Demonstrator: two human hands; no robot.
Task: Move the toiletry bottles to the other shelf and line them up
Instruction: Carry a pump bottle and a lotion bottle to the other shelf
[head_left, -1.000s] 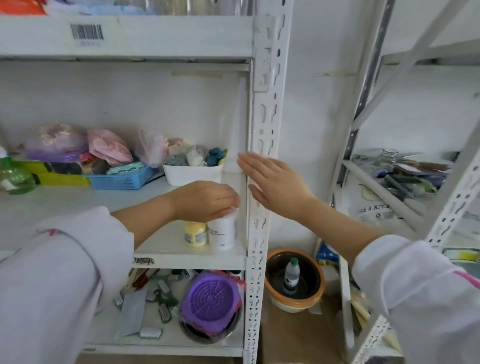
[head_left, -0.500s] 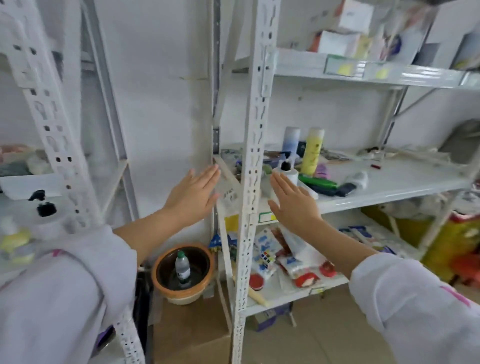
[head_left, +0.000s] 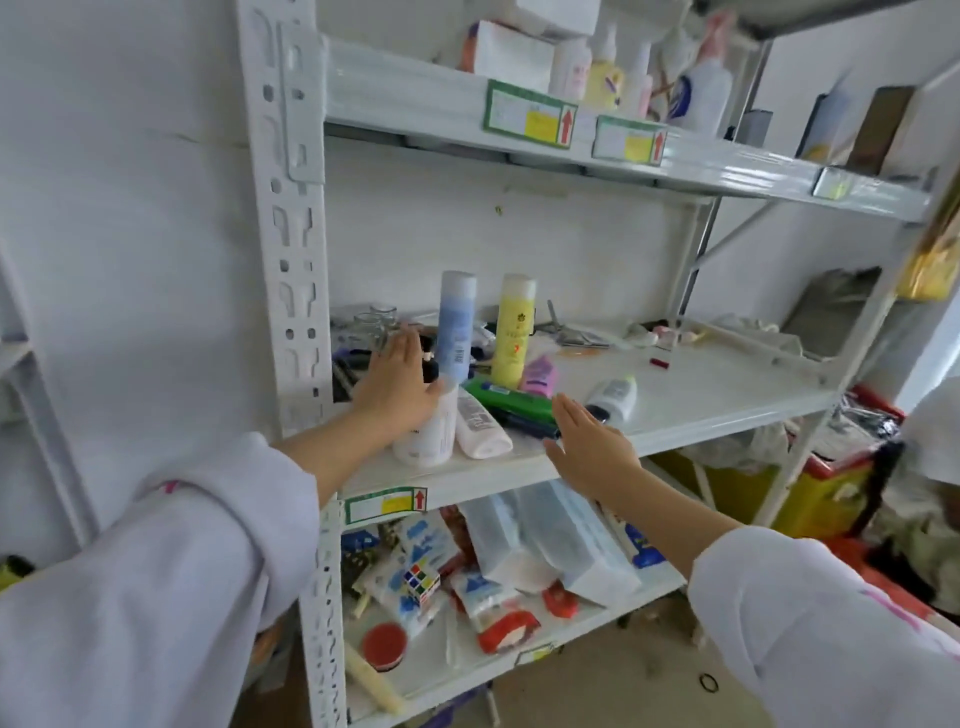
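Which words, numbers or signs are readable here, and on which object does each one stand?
No text can be read.
Shelf tags: red up arrow, print blurred.
Lower tag: red up arrow, print blurred.
Blue bottle: barcode, digits too small.
Yellow bottle: print blurred.
White tube: print blurred.

Bright, soft daylight; blurred, warped edges

Two upright bottles (head_left: 485, 327) behind lying ones (head_left: 480, 421)

Middle shelf (head_left: 717, 410): bare and passable right of centre; left end crowded with blue bottle (head_left: 456, 327), yellow bottle (head_left: 513, 327), green tube (head_left: 511, 397), fallen white tube (head_left: 480, 428).
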